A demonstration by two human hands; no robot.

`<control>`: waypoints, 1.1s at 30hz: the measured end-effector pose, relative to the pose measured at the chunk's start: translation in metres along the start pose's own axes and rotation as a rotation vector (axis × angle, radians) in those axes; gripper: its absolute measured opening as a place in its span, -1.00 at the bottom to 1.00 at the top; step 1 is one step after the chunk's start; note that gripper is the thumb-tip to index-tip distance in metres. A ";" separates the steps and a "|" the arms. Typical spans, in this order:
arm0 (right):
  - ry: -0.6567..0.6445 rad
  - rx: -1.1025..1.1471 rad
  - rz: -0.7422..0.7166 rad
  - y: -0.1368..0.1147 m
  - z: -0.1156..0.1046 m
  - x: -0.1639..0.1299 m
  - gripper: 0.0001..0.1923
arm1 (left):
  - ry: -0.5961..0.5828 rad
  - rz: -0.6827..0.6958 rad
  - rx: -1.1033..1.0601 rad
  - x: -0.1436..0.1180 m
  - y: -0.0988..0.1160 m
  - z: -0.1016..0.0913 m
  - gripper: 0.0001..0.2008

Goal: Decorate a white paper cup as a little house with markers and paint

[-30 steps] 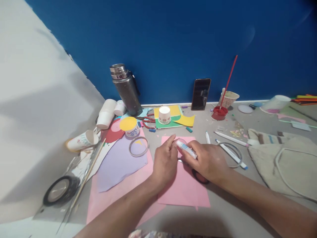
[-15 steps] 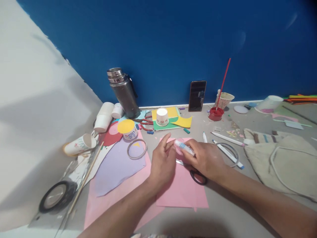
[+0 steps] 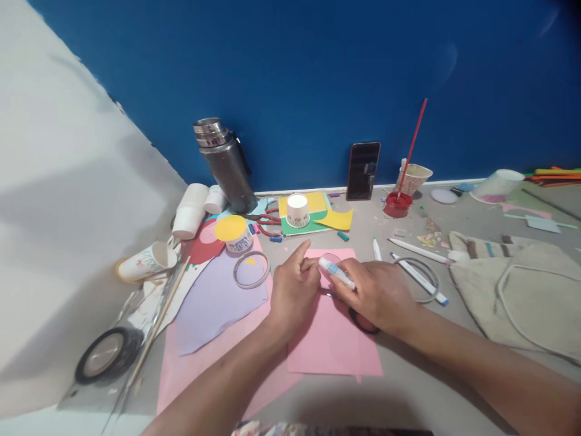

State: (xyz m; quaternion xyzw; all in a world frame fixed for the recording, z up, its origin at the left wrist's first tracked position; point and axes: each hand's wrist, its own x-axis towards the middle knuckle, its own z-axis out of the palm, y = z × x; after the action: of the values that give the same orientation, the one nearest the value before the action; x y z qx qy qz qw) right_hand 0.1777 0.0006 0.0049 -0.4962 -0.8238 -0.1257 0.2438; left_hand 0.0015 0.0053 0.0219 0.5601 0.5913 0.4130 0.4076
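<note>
My right hand (image 3: 374, 290) is closed around a white glue stick (image 3: 336, 274) with a blue label, its tip pointing up and left. The tip is over a pink paper circle (image 3: 332, 258). My left hand (image 3: 295, 284) pinches the circle's left edge, one finger raised; its fingertips are partly hidden. Both hands are above a pink sheet (image 3: 324, 345). Scissors (image 3: 363, 322) with dark handles lie on that sheet, partly under my right hand.
Left are a lilac sheet (image 3: 209, 315), tape rings (image 3: 251, 284), paper cups (image 3: 190, 212) and a thin stick (image 3: 158, 321). A steel flask (image 3: 227, 169) and a phone (image 3: 363, 171) stand by the wall. Right lie markers (image 3: 417, 249) and a cloth bag (image 3: 535, 303).
The glue stick and both hands have shifted slightly; the pink circle now appears lower and flatter against the sheet. The view has tilted a little. Both grips stay the same.
</note>
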 end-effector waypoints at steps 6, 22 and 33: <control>-0.102 -0.017 0.148 0.002 0.001 0.001 -0.49 | 0.026 0.021 -0.006 -0.002 -0.003 0.003 -0.49; 0.013 0.015 -0.063 0.001 0.001 0.000 -0.56 | 0.000 -0.094 -0.104 0.002 0.004 0.000 -0.37; -0.047 -0.014 0.102 0.008 0.006 -0.001 -0.53 | 0.062 -0.023 -0.158 -0.001 0.004 0.005 -0.57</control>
State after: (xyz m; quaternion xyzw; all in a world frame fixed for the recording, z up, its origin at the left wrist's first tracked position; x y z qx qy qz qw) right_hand 0.1838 0.0067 -0.0013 -0.5421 -0.8019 -0.1070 0.2272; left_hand 0.0078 0.0041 0.0238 0.5063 0.5756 0.4706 0.4369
